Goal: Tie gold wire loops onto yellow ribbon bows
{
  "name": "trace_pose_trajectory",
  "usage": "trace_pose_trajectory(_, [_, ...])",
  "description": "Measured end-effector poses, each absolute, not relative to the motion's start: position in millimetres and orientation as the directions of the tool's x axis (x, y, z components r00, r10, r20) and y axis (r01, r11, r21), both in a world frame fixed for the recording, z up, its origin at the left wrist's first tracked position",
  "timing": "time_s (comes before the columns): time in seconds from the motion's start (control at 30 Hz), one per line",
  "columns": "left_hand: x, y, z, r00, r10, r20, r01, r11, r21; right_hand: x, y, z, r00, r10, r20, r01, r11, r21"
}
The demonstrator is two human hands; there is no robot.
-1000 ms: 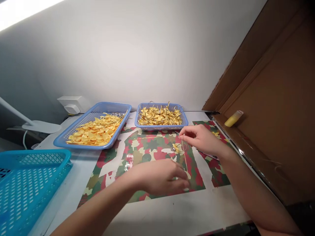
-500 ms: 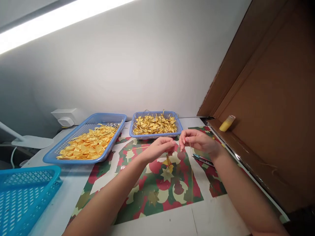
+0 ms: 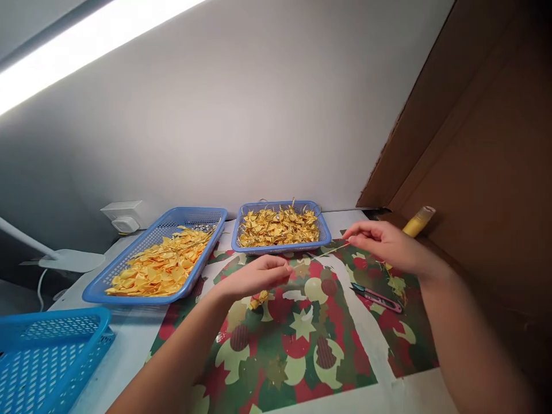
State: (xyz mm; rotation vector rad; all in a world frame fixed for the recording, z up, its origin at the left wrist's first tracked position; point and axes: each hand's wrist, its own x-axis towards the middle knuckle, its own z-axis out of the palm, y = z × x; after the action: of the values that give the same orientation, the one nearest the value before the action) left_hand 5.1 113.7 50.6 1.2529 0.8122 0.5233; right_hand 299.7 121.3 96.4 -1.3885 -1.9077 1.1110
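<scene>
A thin yellow thread (image 3: 334,250) runs between my two hands above the patterned paper. My left hand (image 3: 261,275) is closed, its thumb and fingers pinching the thread's left end, with a small yellow ribbon piece (image 3: 259,300) just below it. At the right, my right hand (image 3: 383,244) pinches the other end between thumb and fingertips. Beneath and left of my right wrist lie small pink-handled thread snips (image 3: 377,299). A yellow spool (image 3: 418,222) stands tilted behind my right hand, partly hidden by it.
Two blue baskets, left (image 3: 92,292) and centre (image 3: 280,250), hold yellow ribbon pieces. A turquoise basket (image 3: 86,345) sits at the lower left, below a white lamp base (image 3: 77,260). Cardboard (image 3: 483,172) borders the right side; loose thread (image 3: 397,284) lies near the snips.
My hands have moved apart, my right hand going right and my left hand slightly left, with the thread now stretched between them. The yellow ribbon piece has shifted left. The view has shifted slightly.
</scene>
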Motion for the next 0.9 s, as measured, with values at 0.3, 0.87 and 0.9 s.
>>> trace_pose_trajectory(0.3, [38, 107, 29, 0.416, 0.909, -0.032, -0.56, 0.284, 0.778, 253, 117, 71, -0.515, 0.847, -0.132, 0.719, 0.343, -0.604])
trace_pose_trajectory(0.87, [43, 86, 31, 0.643, 0.755, -0.127, 0.112, 0.071, 0.991, 240, 104, 76, -0.549, 0.809, 0.21, 0.525, 0.529, -0.667])
trace_pose_trajectory(0.9, [43, 85, 31, 0.674, 0.727, -0.13, 0.079, 0.103, 0.992, 238, 109, 70, -0.536, 0.803, 0.261, 0.525, 0.559, -0.642])
